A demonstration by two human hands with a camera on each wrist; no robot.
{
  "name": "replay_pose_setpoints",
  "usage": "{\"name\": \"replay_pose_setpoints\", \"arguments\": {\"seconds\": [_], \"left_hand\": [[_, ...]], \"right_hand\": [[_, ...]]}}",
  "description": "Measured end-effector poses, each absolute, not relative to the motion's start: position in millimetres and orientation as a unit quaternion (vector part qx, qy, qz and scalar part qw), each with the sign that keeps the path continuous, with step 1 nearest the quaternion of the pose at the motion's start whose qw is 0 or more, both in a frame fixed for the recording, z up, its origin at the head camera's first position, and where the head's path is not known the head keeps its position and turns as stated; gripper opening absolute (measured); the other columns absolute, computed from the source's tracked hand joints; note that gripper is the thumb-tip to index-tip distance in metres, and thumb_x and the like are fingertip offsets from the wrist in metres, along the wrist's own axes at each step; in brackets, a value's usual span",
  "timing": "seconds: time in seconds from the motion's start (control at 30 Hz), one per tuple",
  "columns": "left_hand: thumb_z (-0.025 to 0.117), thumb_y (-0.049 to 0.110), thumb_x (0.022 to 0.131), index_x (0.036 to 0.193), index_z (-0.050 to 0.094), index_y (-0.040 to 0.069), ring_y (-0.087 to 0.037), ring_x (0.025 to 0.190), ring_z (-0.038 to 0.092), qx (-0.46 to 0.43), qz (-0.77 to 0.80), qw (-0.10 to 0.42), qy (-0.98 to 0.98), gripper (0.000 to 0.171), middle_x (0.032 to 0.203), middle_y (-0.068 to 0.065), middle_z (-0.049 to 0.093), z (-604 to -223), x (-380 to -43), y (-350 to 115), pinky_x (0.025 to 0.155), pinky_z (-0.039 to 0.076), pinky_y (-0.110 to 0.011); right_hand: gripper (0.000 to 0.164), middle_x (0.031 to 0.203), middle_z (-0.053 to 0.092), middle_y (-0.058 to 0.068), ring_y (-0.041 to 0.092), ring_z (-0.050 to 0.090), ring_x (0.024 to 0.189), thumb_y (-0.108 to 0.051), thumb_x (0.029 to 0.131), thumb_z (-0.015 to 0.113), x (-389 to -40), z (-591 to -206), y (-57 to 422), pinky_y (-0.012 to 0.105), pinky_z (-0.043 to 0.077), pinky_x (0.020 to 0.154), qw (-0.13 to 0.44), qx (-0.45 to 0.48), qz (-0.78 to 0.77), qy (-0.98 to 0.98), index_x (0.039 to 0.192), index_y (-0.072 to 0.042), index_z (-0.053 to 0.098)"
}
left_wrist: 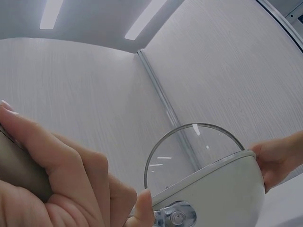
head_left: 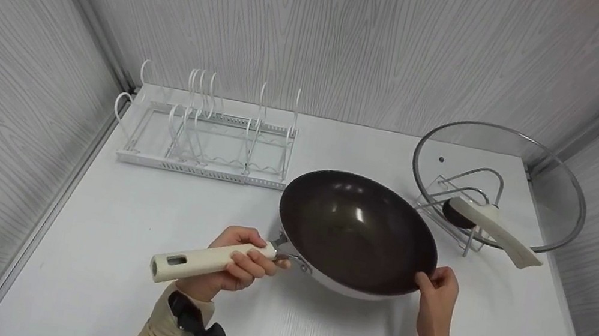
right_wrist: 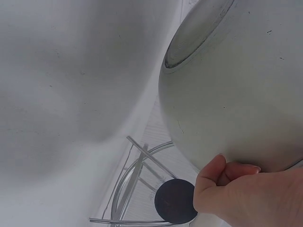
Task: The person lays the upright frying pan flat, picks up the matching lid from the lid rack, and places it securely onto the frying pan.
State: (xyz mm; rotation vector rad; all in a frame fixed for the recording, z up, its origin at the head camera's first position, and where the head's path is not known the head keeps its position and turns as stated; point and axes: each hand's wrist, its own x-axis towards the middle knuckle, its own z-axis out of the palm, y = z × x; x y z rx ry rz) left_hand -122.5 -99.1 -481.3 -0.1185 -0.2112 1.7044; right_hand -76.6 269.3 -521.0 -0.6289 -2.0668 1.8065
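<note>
A deep frying pan (head_left: 358, 232), dark inside and cream outside, is held tilted above the white table in the head view. My left hand (head_left: 235, 261) grips its cream handle (head_left: 192, 262), the fingers wrapped round near the metal joint. At the pan's right rim, my right hand (head_left: 439, 289) pinches the edge between thumb and fingers. From below, the right wrist view shows the pan's pale outer wall (right_wrist: 236, 94) with the right fingertips against it. The left wrist view has the left hand (left_wrist: 71, 179) close up, partly hiding the handle.
A white wire dish rack (head_left: 202, 170) with upright loops stands at the back left. At the back right, a glass lid (head_left: 551, 192) with a dark-and-cream knob handle leans on a small metal wire stand (head_left: 469, 245). Grey wood-grain walls (head_left: 322, 32) enclose the table on three sides.
</note>
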Motion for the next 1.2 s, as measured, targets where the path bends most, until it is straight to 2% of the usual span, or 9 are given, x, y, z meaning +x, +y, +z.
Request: {"name": "replay_pose_setpoints", "arguments": {"seconds": [0.43, 0.9, 1.07, 1.2], "left_hand": [[0.046, 0.007, 0.089, 0.128, 0.019, -0.007, -0.006, 0.049, 0.034, -0.062, 0.753, 0.648, -0.094, 0.049, 0.072, 0.001, 0.030, -489, -123, -99, 0.042, 0.047, -0.019], [0.045, 0.008, 0.090, 0.129, 0.019, -0.007, -0.005, 0.049, 0.033, -0.053, 0.749, 0.655, -0.087, 0.049, 0.072, 0.001, 0.031, -505, -134, -101, 0.042, 0.047, -0.018], [0.043, 0.012, 0.091, 0.136, 0.015, -0.010, -0.006, 0.050, 0.031, -0.041, 0.764, 0.642, -0.059, 0.058, 0.072, 0.000, 0.032, -516, -138, -108, 0.041, 0.045, -0.017], [0.035, 0.018, 0.092, 0.139, 0.012, -0.015, -0.005, 0.051, 0.029, -0.013, 0.787, 0.617, 0.007, 0.062, 0.071, 0.001, 0.032, -526, -140, -116, 0.040, 0.040, -0.013]], "right_hand": [[0.017, 0.074, 0.037, 0.005, 0.012, 0.038, 0.064, 0.009, 0.078, 0.053, -77, -526, 268, 0.022, 0.036, 0.054, 0.168, -0.223, 0.622, -0.732, 0.078, 0.000, 0.039], [0.018, 0.076, 0.037, 0.005, 0.012, 0.038, 0.064, 0.008, 0.080, 0.055, -79, -535, 270, 0.023, 0.035, 0.054, 0.144, -0.220, 0.609, -0.748, 0.081, 0.000, 0.039], [0.019, 0.078, 0.038, 0.005, 0.014, 0.038, 0.067, 0.005, 0.081, 0.057, -77, -535, 269, 0.024, 0.035, 0.055, 0.104, -0.216, 0.582, -0.777, 0.083, -0.002, 0.039], [0.020, 0.077, 0.040, 0.005, 0.016, 0.039, 0.067, 0.001, 0.081, 0.059, -75, -535, 270, 0.025, 0.034, 0.055, 0.052, -0.198, 0.539, -0.817, 0.083, -0.003, 0.040]]}}
